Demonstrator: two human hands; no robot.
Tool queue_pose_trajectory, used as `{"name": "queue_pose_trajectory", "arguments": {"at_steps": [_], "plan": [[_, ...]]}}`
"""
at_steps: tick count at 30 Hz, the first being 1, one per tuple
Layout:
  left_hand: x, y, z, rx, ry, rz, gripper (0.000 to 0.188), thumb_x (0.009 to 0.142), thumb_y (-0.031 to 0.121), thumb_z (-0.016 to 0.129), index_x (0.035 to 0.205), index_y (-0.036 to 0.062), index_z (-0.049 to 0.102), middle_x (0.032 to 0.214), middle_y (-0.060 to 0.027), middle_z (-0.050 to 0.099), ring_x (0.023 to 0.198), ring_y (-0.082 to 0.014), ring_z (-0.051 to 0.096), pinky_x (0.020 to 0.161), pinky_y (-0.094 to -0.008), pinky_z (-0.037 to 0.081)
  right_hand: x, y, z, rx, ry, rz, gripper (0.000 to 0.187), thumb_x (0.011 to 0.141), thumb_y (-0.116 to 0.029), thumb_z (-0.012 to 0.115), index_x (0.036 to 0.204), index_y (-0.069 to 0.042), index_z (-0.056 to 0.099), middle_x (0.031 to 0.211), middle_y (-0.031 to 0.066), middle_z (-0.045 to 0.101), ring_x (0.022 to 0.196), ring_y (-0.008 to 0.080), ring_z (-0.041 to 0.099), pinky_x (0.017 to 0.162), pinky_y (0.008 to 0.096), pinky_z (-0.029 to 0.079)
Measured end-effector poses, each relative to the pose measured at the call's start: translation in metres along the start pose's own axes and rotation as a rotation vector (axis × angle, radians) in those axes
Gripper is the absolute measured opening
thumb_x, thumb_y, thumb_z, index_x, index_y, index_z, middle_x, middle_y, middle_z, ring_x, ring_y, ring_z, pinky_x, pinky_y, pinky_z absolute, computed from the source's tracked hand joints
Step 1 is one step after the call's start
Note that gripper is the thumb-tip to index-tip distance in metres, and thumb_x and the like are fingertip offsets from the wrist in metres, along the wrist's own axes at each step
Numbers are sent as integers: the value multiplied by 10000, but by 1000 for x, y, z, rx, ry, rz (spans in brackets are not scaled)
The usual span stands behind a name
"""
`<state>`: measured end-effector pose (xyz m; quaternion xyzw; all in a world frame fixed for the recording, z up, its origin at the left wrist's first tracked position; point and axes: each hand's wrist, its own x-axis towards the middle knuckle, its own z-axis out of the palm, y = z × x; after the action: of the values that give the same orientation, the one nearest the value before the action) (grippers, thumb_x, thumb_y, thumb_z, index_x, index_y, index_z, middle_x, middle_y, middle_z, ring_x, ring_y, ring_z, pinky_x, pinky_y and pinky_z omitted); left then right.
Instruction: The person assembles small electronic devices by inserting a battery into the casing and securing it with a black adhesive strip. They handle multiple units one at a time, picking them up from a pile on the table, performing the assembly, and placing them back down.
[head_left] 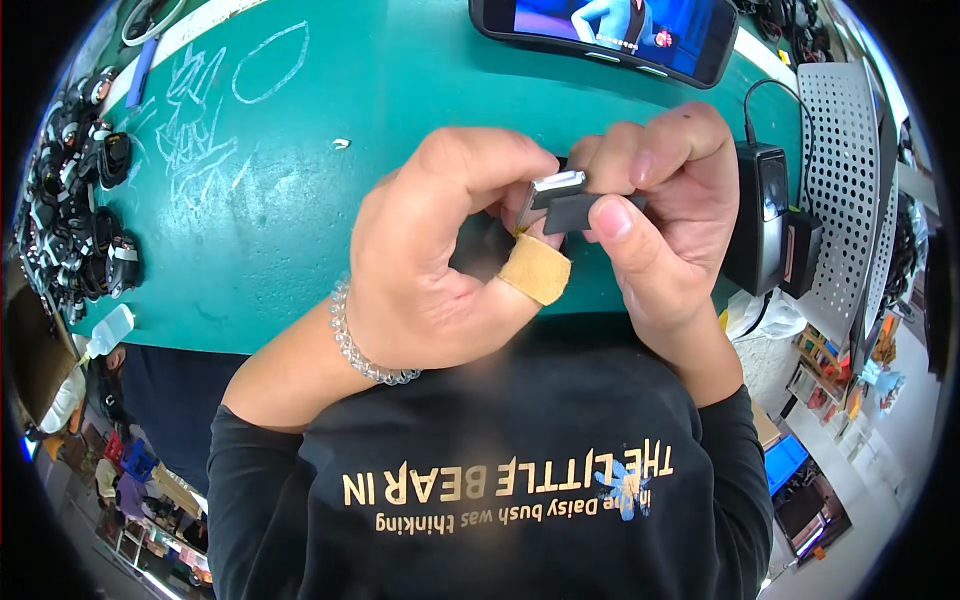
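My left hand (425, 235) pinches a small silver metal piece (558, 182), which looks like a buckle, between its fingertips above the table. A tan bandage (537, 270) wraps one of its digits, and a bracelet of clear beads (350, 345) circles the wrist. Opposite it, my right hand (670, 200) is closed on a flat black strap (570, 213) between thumb and fingers. The strap's near end lies against or just below the metal piece; fingers hide how they join.
The green table (300, 190) bears chalk marks. Black strap-like items (75, 190) are heaped at the left, near a small bottle (110, 330). A phone (610, 35) stands at the far edge. A black charger (762, 215) and a perforated metal tray (840, 150) are at right.
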<state>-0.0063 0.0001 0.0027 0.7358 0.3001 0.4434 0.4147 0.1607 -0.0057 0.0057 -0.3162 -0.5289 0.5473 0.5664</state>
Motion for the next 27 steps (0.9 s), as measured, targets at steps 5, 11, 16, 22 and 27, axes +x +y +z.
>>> {"name": "queue_pose_trajectory", "arguments": {"at_steps": [5,11,16,22,27], "plan": [[1,-1,-2,23,-24,45,431,772,-28,677,1110,-17,409,931,-110,586,817,-127,605,730,-236,477,0,-1,-4,-44,-21,-14,284,830,-69,620,938,-93,358,650,31,444,561,125,379,554,272,341],[2,-2,1,34,12,98,408,773,-29,670,1092,-22,415,914,-125,588,774,-147,603,671,-240,477,0,-3,-5,-85,-34,-27,304,823,-60,633,947,-100,358,651,31,447,566,133,391,557,280,350],[4,-5,0,-43,-10,107,404,770,-37,652,1102,-15,424,832,-134,586,698,-173,586,595,-263,465,-3,-6,-5,-129,-42,-48,315,815,-15,630,955,-101,362,670,40,473,580,147,411,569,288,371],[7,-10,7,-79,80,160,439,639,-89,680,1021,8,488,749,-105,588,542,-237,560,467,-310,445,-3,5,-8,-103,-14,-267,304,729,105,663,959,25,482,768,70,508,623,154,540,558,270,445],[6,-10,7,-73,89,174,437,638,-88,680,1017,7,484,728,-98,579,538,-248,563,463,-314,442,-3,4,-8,-156,-25,-306,291,731,104,667,944,20,488,768,73,516,616,163,549,546,274,448]]}}
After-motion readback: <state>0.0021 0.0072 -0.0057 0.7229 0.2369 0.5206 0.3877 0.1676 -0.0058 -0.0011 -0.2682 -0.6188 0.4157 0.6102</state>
